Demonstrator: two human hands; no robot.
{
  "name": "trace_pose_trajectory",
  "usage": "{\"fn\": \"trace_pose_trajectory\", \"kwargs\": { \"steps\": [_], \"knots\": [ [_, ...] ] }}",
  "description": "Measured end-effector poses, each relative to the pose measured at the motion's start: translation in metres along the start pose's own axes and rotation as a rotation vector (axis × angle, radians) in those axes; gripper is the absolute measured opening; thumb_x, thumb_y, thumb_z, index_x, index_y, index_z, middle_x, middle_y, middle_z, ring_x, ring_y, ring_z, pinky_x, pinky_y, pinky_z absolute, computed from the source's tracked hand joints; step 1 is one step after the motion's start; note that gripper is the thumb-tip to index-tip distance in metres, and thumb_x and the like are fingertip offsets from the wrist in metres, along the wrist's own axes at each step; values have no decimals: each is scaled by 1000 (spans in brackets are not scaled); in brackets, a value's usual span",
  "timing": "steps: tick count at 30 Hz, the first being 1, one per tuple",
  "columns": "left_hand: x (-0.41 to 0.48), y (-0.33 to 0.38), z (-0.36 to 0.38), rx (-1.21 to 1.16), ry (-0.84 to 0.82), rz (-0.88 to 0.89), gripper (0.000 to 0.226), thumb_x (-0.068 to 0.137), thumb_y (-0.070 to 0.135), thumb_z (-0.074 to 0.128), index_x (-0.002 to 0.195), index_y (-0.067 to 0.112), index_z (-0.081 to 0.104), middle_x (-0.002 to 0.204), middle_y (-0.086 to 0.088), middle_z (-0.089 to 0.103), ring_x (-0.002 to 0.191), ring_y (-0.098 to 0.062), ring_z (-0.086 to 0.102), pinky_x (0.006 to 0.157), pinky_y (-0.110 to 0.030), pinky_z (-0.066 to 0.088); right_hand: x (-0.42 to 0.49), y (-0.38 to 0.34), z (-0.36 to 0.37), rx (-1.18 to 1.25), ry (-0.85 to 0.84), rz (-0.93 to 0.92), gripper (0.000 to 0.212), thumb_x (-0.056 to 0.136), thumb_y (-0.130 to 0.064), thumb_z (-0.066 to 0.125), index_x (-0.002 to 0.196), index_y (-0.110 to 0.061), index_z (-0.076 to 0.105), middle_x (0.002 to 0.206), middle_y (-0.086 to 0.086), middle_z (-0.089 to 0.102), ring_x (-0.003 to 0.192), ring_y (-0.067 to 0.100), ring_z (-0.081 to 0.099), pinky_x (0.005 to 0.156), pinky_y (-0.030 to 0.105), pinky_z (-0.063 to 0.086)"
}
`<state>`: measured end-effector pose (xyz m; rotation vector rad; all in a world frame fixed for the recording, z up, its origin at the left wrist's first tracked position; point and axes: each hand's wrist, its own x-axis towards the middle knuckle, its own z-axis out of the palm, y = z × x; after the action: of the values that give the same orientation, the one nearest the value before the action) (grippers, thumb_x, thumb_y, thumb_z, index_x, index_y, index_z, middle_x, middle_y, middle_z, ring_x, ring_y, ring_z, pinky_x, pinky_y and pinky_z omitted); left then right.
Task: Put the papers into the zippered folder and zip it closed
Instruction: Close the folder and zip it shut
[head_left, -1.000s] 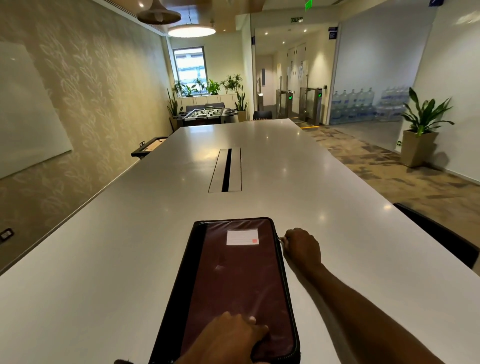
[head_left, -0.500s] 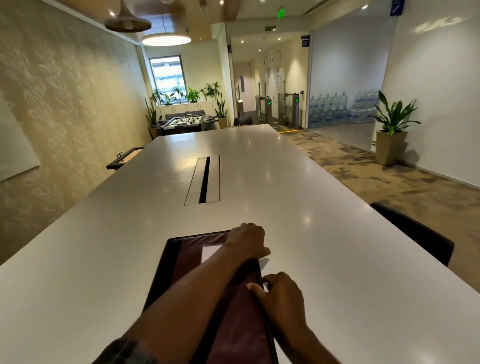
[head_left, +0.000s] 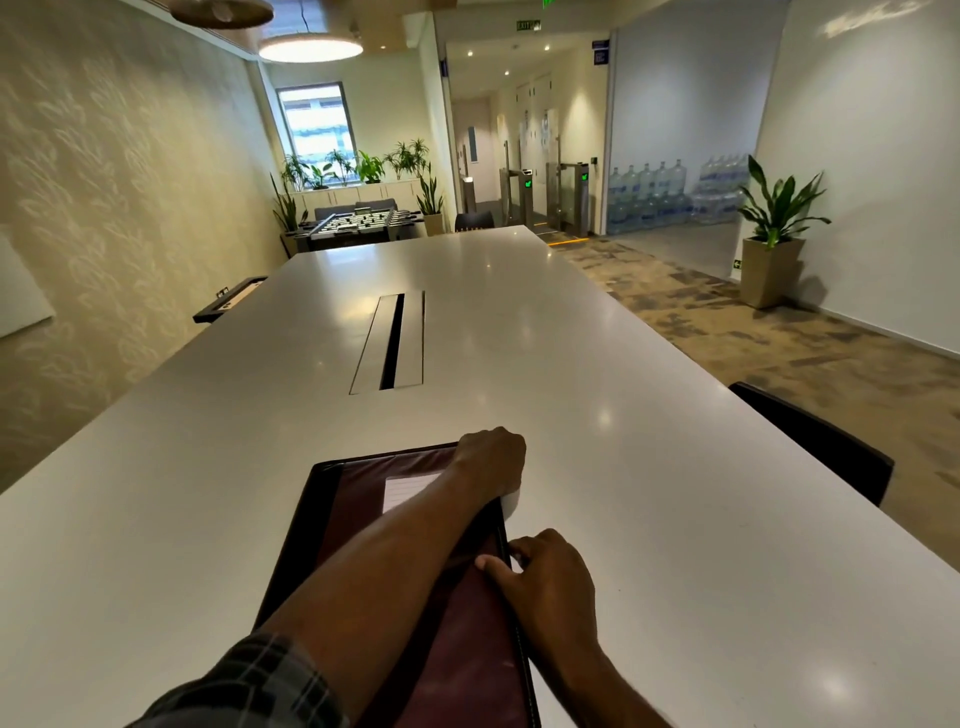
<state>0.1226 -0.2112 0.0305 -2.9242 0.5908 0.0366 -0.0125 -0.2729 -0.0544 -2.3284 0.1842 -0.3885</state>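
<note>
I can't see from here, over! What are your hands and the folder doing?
Left hand pressing folder's far right corner. Right hand pinching at right edge zipper. Folder flat on table. Nothing blocking.

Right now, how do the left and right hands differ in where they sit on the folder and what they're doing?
The left hand reaches across to the far right corner of the dark maroon zippered folder, curled over it; the right hand sits nearer, midway along the right edge. The left arm crosses over the cover; the right arm comes in from beside it. The right hand's thumb and fingers pinch at the zipper edge; the left presses down. Both touch the folder's right side.
</note>
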Motion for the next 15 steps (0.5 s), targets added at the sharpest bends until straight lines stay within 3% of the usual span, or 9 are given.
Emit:
{"fn": "trace_pose_trajectory", "kwargs": {
  "steps": [4,11,15],
  "knots": [
    [1,-12,4,-9,82,31,18,90,16,57,103,11,68,104,-8,68,93,-29,65,79,-38,52,-2,-1,-2,-20,9,-27,49,69,-74,46,72,-29,65,76,-11,53,75,7,52,63,24,41],
    [23,-27,13,1,158,46,20,89,3,50,100,5,66,104,-14,67,97,-33,64,82,-39,52,-3,-1,-1,-49,-1,-35,47,73,-72,52,90,-33,70,82,-13,54,82,4,51,65,19,37],
    [39,-31,15,-81,106,-6,11,84,3,60,93,4,67,101,-14,68,94,-32,65,75,-33,51,-2,-2,-1,-55,-11,-24,47,73,-72,53,99,-36,70,84,-14,53,85,4,49,64,18,33]
  ]
}}
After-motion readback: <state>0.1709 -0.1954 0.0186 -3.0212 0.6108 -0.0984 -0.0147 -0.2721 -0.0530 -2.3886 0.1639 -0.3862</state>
